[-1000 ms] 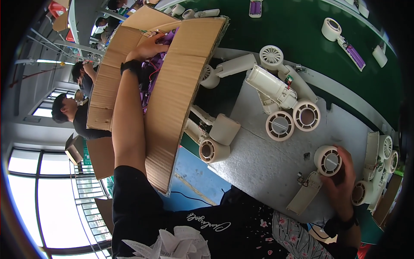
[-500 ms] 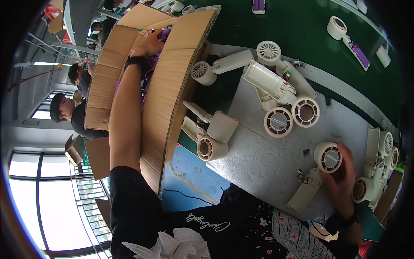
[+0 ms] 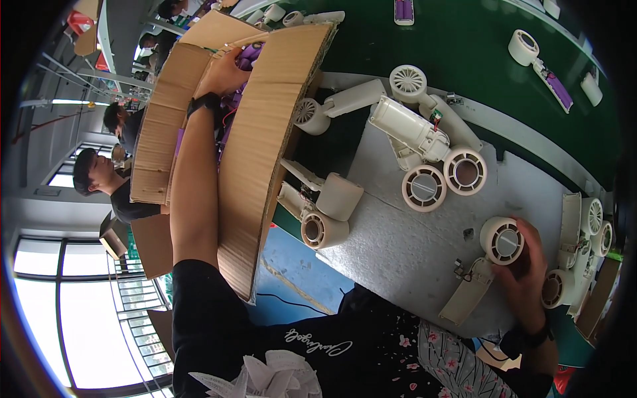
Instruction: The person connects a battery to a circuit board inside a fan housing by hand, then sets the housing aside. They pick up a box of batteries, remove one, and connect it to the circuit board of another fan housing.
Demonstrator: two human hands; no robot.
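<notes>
My left hand [image 3: 225,71] reaches into a tall cardboard box [image 3: 255,139] at the left, its fingers closed around a purple battery pack [image 3: 249,56]. The flap hides part of the grip. Several other purple cells with a red wire lie below the wrist inside the box. At the right, my right hand [image 3: 527,262] is wrapped round the round head of a white handheld fan [image 3: 502,241]. The fan rests on the grey board, its handle shell opened, with a small circuit board and thin wires at the joint.
Several opened white fans [image 3: 424,187] lie toward the back of the grey board [image 3: 391,259]. Another fan [image 3: 325,229] sits beside the box, and more crowd the right edge [image 3: 584,245]. On the green bench [image 3: 464,40] lies a fan with purple cells [image 3: 554,86]. People sit far left.
My left hand has shifted slightly within the box, and the purple pack at its fingers shows more. My right hand keeps its hold on the fan. The view has shifted slightly.
</notes>
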